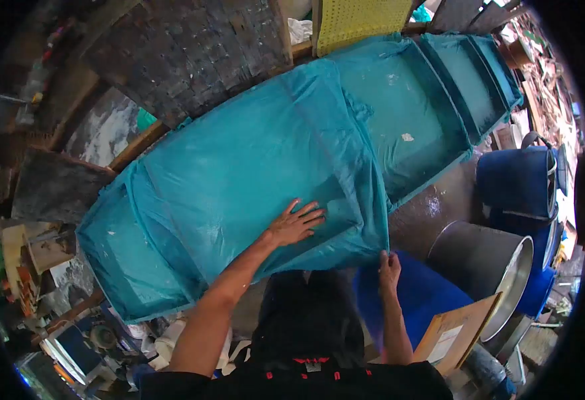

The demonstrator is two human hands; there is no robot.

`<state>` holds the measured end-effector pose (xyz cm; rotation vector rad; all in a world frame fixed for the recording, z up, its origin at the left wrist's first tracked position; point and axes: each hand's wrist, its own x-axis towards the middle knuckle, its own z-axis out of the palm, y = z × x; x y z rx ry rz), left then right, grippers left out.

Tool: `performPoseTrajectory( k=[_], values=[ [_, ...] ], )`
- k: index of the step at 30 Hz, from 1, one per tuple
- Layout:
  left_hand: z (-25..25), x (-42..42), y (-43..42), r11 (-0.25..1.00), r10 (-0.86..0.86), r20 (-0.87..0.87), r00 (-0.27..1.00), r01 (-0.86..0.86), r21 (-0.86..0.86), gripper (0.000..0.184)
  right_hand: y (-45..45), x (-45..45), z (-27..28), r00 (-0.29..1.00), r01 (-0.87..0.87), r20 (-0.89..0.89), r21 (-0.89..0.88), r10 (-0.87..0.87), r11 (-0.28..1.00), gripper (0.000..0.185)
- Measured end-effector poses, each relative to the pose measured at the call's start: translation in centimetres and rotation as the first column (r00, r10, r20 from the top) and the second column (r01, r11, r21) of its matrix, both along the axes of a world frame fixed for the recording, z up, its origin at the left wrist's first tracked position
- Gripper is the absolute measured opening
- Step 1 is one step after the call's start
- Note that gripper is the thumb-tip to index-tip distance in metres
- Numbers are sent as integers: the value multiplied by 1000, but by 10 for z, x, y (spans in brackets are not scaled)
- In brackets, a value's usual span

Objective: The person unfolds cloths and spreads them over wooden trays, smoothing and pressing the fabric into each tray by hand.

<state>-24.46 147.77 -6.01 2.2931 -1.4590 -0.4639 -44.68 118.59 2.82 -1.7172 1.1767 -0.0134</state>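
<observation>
A thin teal plastic sheet point(239, 160) lies over a long, low frame with raised edges and crosspieces showing through. My left hand point(297, 223) rests flat on the sheet near its front side, fingers spread. At the sheet's near right corner, my right hand point(390, 269) is closed on the edge and holds it. Folds run from that corner up towards the middle. Further right, the sheet's edge overlaps another teal-covered section point(399, 120) with a small pale scrap point(408, 137) on it.
Behind the frame stand a dark woven panel point(192, 53) and a yellow perforated sheet point(359, 23). To the right are a metal drum point(472, 260), a blue bucket point(516, 180) and a blue container point(412, 293). A cardboard piece point(459, 333) leans near my right arm. Clutter lies at left.
</observation>
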Motion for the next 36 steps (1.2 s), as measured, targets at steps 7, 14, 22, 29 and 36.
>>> performPoseTrajectory(
  k=[7,14,22,29,36],
  values=[
    [2,3,6,999,22,27,999,-22,-30,43,-53,2,-38,983,149,-126,129,-133,980,30],
    [56,140,9,809,529,124,840,-454,-373,36,-17,326,57,464,-718,76,-551,883,425,23],
    [14,276,-12,657,751,261,606,-652,-378,53,107,637,-5,82,-786,-549,-549,832,-284,29],
    [-10,283,-25,651,751,358,555,-712,-262,53,107,621,-29,49,-302,-181,-940,982,-159,16],
    [-2,288,-24,666,717,374,588,-737,-117,55,110,590,-8,96,-490,102,-861,990,136,24]
  ],
)
